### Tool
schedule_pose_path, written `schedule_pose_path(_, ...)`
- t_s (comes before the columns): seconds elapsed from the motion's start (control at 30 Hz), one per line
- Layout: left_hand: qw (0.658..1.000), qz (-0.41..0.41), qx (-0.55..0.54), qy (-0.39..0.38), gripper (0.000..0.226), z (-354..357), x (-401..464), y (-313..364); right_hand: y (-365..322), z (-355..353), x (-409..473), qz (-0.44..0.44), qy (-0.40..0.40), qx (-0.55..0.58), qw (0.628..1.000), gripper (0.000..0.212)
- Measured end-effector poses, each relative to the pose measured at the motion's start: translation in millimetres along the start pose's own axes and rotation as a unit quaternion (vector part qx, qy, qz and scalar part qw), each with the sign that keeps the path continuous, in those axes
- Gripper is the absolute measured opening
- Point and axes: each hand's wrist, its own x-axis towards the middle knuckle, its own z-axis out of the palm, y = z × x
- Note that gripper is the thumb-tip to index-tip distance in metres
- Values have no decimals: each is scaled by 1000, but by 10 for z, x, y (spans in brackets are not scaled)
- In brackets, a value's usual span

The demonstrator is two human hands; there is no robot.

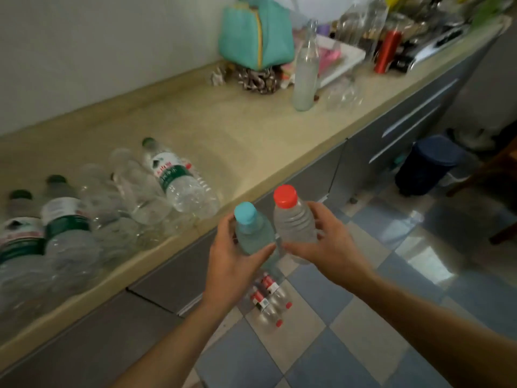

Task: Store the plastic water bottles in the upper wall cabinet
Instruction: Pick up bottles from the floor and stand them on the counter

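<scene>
— Why one bottle per hand, out in front of the counter?

— My guess is it saves a trip. The left hand [235, 256] is wrapped around the blue-capped bottle [253, 233], and the right hand [321, 242] is wrapped around the red-capped bottle [293, 222]. Both bottles stand upright, touching side by side, off the edge of the counter [223, 130] and over the tiled floor [363, 317]. Upright, they should go straight onto a shelf.

— Where's the cabinet?

— Not in view, so nothing is stored yet as far as I can tell.

— What do the two bottles look like?

— Small, clear and ribbed. The blue-capped one has a bluish tint, and I see no label on either.

— And the others?

— At nine o'clock from the hands, a row of clear bottles [179, 177] lies on its side on the counter, several with green caps and green-and-white labels. At six o'clock, red-capped bottles [268, 303] lie on the floor.
</scene>
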Motion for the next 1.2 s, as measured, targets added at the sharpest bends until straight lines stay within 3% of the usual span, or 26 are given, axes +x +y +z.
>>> schedule_pose_path(0.27,985,149,-60,54,68,-1284,177,2122,-2280,-257,-21,-151,-20,15,988,56)
schedule_pose_path(0.53,949,299,-35,96,56,-3083,17,3621,-4461,507,-278,-303,-14,42,952,56)
schedule_pose_path(0.83,900,383,52,200,55,-5223,-534,4466,-6270,1988,-684,-424,-83,132,892,52)
schedule_pose_path(0.97,878,372,110,281,56,-6038,-652,4645,-6857,2582,-698,-453,-101,154,872,47)
schedule_pose_path(1.2,843,351,111,392,59,-6988,-435,4801,-7690,3391,-366,-466,-125,193,854,54)
